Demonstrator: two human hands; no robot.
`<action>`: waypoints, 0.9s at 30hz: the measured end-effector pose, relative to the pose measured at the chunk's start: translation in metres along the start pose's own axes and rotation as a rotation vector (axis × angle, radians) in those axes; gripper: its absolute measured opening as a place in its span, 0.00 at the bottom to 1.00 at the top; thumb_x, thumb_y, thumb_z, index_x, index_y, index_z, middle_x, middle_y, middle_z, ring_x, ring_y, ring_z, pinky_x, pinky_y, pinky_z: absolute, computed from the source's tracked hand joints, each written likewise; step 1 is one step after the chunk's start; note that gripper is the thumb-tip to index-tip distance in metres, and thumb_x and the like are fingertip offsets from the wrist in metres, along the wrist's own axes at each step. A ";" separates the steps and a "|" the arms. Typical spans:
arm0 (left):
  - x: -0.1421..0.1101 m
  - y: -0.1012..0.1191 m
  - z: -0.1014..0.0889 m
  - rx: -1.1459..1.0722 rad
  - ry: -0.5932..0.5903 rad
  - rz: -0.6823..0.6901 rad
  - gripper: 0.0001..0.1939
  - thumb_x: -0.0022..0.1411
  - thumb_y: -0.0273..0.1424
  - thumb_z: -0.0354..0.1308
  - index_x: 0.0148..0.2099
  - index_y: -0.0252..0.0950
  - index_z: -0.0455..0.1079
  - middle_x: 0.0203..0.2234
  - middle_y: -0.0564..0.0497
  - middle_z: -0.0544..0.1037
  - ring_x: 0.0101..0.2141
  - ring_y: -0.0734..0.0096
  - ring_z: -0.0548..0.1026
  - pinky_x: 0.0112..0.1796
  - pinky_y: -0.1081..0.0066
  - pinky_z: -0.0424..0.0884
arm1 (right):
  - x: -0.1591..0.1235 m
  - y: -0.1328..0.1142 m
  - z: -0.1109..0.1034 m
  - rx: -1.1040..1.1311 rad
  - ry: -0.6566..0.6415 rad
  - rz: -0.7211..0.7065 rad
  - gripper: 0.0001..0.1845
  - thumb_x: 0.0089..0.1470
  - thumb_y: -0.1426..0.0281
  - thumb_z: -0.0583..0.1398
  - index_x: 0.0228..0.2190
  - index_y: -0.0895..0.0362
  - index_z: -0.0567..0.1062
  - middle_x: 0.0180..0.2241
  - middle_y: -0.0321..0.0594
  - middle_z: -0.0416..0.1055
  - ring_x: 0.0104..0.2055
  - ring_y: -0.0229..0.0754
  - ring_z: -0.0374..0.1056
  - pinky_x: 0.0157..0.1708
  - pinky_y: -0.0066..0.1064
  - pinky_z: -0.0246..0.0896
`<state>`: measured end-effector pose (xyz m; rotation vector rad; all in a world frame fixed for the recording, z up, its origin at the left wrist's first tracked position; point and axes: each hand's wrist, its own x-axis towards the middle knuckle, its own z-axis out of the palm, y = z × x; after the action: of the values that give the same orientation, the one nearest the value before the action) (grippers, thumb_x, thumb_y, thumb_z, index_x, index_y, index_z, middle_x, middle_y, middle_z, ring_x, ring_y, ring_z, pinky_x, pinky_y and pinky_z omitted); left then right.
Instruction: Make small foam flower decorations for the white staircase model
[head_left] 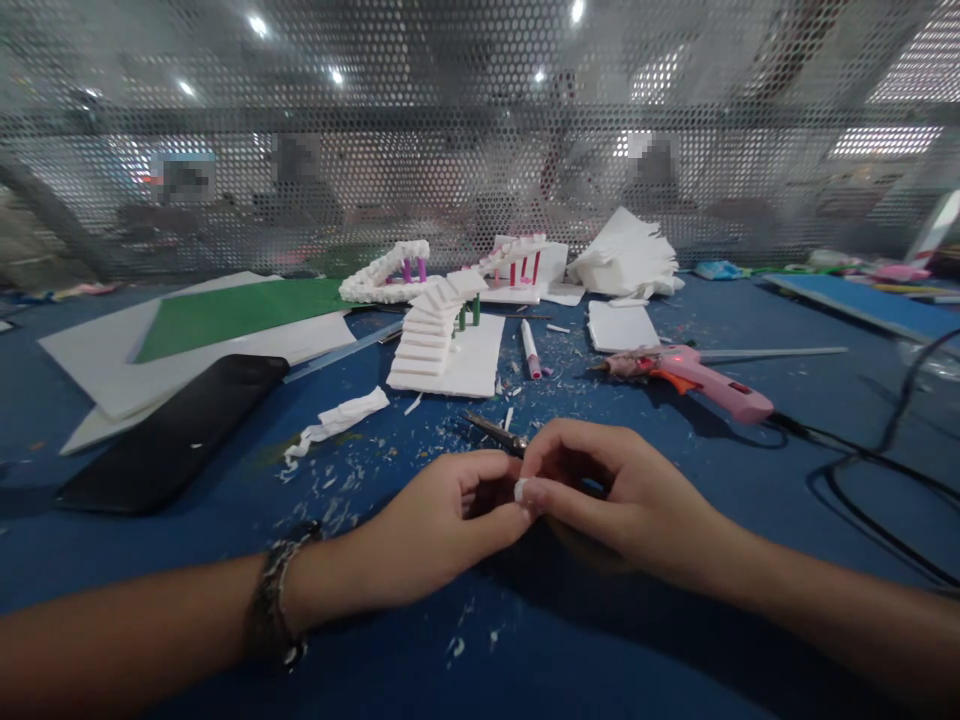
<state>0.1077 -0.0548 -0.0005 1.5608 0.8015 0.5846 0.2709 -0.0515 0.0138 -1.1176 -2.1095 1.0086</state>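
Observation:
A small white piece (519, 490), perhaps foam or paper, shows between my fingertips. My right hand (622, 490) pinches it with thumb and forefinger. Curled around from the other side, my left hand (439, 520) has its thumb tip at the same piece; its fingertips are partly hidden. Just beyond the fingers lies a pointed metal tool (495, 434), like scissors, its near end covered by my hands. Farther off stands a white model staircase (431, 340) with green posts on a white base. A white marker-like pen (530, 350) lies to the right of it.
A pink glue gun (705, 380) lies at right, its black cable (862, 450) trailing off. At left are a black phone-like slab (180, 430), a green sheet (240, 315) and crumpled white paper (337, 418). More white models, stacked white sheets (630, 255) and a perforated screen (480, 160) stand behind.

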 end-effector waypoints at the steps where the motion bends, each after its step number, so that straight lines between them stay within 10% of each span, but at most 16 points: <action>1: 0.000 0.001 0.000 -0.012 0.002 0.007 0.04 0.55 0.29 0.49 0.32 0.35 0.64 0.22 0.58 0.62 0.27 0.77 0.61 0.30 0.78 0.59 | 0.000 0.000 0.000 -0.021 0.008 -0.009 0.05 0.48 0.70 0.56 0.23 0.58 0.68 0.17 0.30 0.61 0.20 0.30 0.55 0.19 0.21 0.50; 27: -0.001 -0.002 0.001 0.079 0.084 0.017 0.06 0.54 0.30 0.48 0.33 0.35 0.64 0.25 0.55 0.66 0.29 0.73 0.65 0.30 0.75 0.62 | 0.001 -0.002 -0.006 0.154 -0.044 0.012 0.05 0.51 0.71 0.54 0.25 0.59 0.67 0.20 0.30 0.61 0.20 0.29 0.55 0.18 0.19 0.51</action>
<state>0.1076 -0.0560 -0.0028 1.6250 0.8851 0.6410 0.2739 -0.0493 0.0190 -1.0421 -2.0227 1.1888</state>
